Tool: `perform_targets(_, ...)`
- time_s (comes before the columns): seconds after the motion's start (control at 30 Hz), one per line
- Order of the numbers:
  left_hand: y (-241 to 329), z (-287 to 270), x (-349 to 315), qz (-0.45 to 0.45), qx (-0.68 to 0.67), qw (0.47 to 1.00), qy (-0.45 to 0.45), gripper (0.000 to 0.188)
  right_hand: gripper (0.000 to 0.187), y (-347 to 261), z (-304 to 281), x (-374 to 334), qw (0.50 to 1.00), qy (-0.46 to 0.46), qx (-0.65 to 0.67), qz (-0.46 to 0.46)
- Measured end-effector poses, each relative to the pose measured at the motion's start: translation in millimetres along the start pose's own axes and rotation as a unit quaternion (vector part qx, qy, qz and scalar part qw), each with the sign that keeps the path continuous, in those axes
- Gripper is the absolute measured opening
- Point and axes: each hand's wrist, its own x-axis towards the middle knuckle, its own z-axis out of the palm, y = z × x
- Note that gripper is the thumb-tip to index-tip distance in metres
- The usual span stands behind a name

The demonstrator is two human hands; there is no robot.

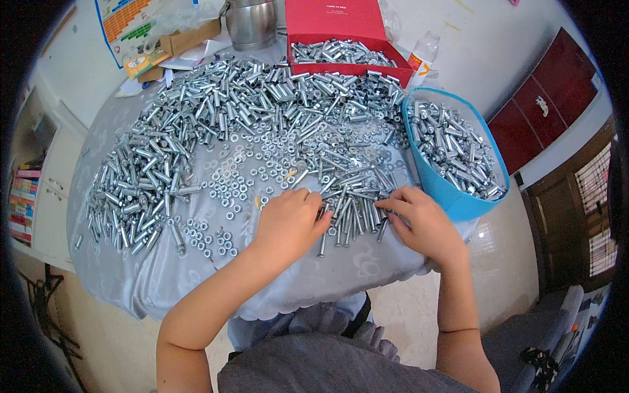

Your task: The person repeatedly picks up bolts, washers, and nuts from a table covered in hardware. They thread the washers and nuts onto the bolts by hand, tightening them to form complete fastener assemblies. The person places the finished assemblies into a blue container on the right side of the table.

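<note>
A pile of silver bolts point(354, 206) lies near the table's front edge, between my two hands. At its left side is my left hand point(288, 219), fingers curled under and thumb pointing at the bolts; what the fingers hold, if anything, is hidden. My right hand point(426, 223) reaches into the pile from the right. Its index finger and thumb are apart, touching or just above the bolts, and I see nothing held between them. Loose hex nuts point(232, 187) are scattered left of my left hand, with washers point(373, 154) among the parts behind the bolts.
Metal sleeves point(229, 98) are heaped along the table's back and left side. A blue fabric bin point(458, 203) full of metal parts stands at the right. Behind are an open red box point(341, 69) with more parts, a plastic bottle point(422, 59) and a steel pot point(252, 26).
</note>
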Motion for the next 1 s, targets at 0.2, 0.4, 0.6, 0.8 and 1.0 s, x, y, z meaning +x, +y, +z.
perform_targets(0.2,-0.7,-9.1,0.9,-0.034,-0.104,0.994,0.004,0.016,0.022,6.0,-7.8,3.1,0.988,-0.03,-0.093,-0.122)
perform_targets(0.4,-15.1,-30.3,4.2,-0.051,-0.342,0.934,0.085,0.014,0.022,-0.2,-12.8,12.9,0.989,0.04,-0.032,-0.135)
perform_targets(0.6,-34.2,-40.2,8.1,-0.062,-0.446,0.818,0.359,0.013,0.021,-41.8,8.6,65.0,0.985,0.017,0.151,-0.086)
perform_targets(0.8,-44.2,-33.6,-4.1,-0.036,-0.435,0.828,0.352,0.012,0.02,-61.0,45.5,111.3,0.953,0.046,0.247,-0.167)
perform_targets(1.0,-44.9,-31.8,-11.1,-0.058,-0.508,0.812,0.281,0.016,0.019,-58.8,57.7,105.2,0.959,0.049,0.258,-0.108)
